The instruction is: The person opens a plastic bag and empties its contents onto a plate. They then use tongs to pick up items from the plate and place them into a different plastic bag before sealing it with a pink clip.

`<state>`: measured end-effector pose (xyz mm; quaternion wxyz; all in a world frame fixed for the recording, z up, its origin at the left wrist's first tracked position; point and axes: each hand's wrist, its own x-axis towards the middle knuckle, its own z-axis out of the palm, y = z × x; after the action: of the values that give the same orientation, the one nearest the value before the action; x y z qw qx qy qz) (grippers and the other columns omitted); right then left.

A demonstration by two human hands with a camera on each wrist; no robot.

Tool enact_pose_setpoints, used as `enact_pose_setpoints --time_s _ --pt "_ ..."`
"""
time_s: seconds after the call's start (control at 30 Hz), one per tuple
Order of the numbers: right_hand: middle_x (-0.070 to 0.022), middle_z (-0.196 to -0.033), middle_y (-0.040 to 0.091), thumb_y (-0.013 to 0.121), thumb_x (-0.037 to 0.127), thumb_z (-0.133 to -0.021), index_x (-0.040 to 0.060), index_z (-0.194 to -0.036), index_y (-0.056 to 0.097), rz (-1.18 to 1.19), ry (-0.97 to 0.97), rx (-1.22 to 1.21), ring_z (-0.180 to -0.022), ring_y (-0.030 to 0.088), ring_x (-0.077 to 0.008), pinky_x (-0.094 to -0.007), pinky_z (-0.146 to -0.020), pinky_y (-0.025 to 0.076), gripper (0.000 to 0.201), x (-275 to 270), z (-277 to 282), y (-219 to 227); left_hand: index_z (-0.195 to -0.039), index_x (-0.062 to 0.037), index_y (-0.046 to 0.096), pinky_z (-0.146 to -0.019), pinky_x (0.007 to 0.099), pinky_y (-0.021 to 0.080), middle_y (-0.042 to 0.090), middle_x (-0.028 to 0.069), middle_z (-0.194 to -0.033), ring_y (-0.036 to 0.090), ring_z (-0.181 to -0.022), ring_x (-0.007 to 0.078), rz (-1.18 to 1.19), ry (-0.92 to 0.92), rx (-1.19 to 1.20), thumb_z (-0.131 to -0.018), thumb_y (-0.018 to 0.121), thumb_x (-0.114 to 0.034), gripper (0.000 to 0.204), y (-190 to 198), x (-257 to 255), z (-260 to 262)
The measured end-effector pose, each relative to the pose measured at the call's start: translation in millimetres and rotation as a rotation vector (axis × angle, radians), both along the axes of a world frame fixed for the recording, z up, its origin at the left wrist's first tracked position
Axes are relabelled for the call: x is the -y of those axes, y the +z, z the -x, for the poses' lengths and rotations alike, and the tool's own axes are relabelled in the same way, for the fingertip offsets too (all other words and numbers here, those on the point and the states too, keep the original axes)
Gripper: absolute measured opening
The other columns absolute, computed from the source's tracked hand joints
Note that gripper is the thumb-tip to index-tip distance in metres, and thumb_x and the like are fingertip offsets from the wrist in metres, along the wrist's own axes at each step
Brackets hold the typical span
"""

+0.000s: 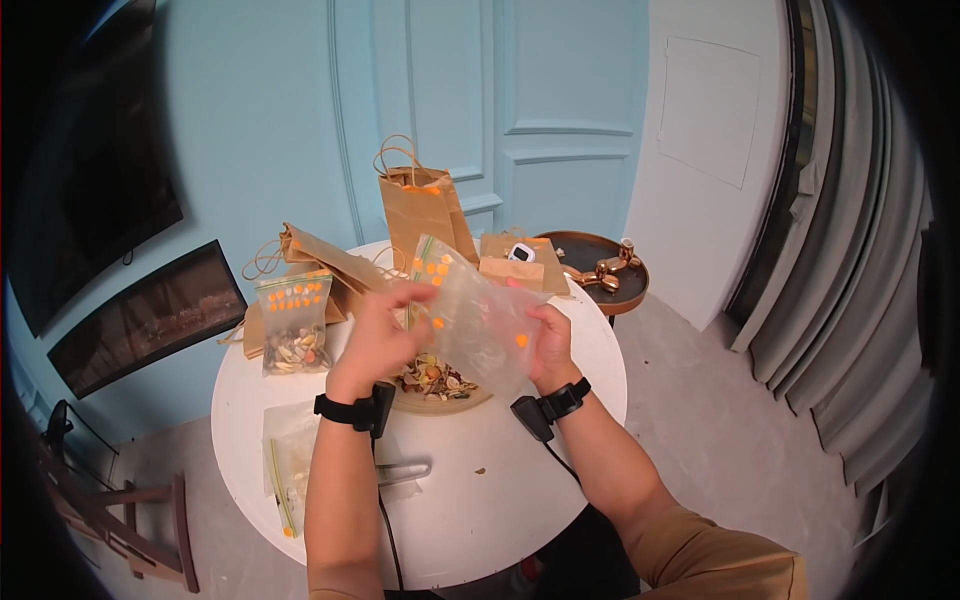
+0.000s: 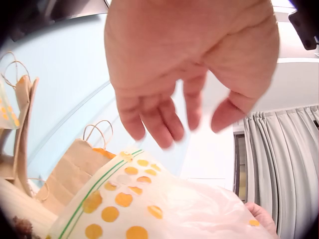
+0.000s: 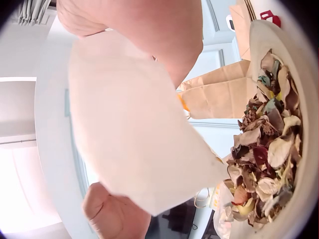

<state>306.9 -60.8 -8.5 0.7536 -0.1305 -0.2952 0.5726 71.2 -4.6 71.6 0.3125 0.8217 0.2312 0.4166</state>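
Note:
My right hand point(image 1: 550, 345) grips a clear zip bag point(image 1: 480, 325) with orange dots near its bottom end. The bag is held tilted over the bowl, its green zip strip towards the left. My left hand point(image 1: 378, 335) hovers by the zip end, fingers loosely bent and apart. In the left wrist view, air shows between the left hand point(image 2: 192, 59) and the dotted bag point(image 2: 169, 209). Underneath stands a wide beige bowl point(image 1: 440, 407) of dried petals and potpourri point(image 3: 266, 154). From the right wrist view, the bag's pale side point(image 3: 134, 124) looks flat.
A filled dotted zip bag point(image 1: 295, 335) stands at the table's left. Flat bags point(image 1: 290, 460) and a clear-handled tool point(image 1: 405, 470) lie nearer. Brown paper bags point(image 1: 425, 210) line the back, with a small white timer point(image 1: 521, 253). Behind is a round side table point(image 1: 625, 290).

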Motion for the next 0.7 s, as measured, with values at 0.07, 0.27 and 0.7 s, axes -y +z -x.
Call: enact_pose_setpoints --time_s 0.07,0.27,0.7 --pt "-0.0179 -0.143 0.05 0.049 0.017 -0.085 -0.0002 -0.144 0.042 -0.023 0.034 0.0 -0.13 0.049 -0.0337 -0.0475 -0.111 0.04 0.062 1 -1 1 -0.116 0.0015 0.064 -0.091 0.0312 0.05 0.066 0.0111 -0.113 0.062 -0.103 0.0172 -0.045 0.197 0.212 -0.082 0.069 -0.007 0.035 -11 -26 3" --pt "-0.0207 -0.142 0.051 0.049 0.015 -0.082 -0.0021 -0.142 0.045 -0.114 0.194 0.081 -0.129 0.051 -0.0344 -0.047 -0.11 0.041 0.062 -1 -3 -7 -0.112 0.0021 0.062 -0.079 0.0262 0.048 0.064 0.0025 -0.092 0.057 -0.083 0.0099 0.277 0.169 0.386 -0.094 0.069 -0.026 0.034 -15 -40 2" --pt "-0.0125 -0.124 0.062 0.059 0.014 -0.095 -0.0017 -0.135 0.051 -0.107 0.064 0.308 -0.11 0.063 -0.021 -0.0385 -0.094 0.053 0.044 -1 5 -4 -0.091 -0.0062 0.065 -0.065 0.02 0.04 0.058 -0.0055 -0.077 0.049 -0.07 0.0032 0.255 0.205 0.663 -0.099 0.064 -0.022 0.018 -10 -44 9"
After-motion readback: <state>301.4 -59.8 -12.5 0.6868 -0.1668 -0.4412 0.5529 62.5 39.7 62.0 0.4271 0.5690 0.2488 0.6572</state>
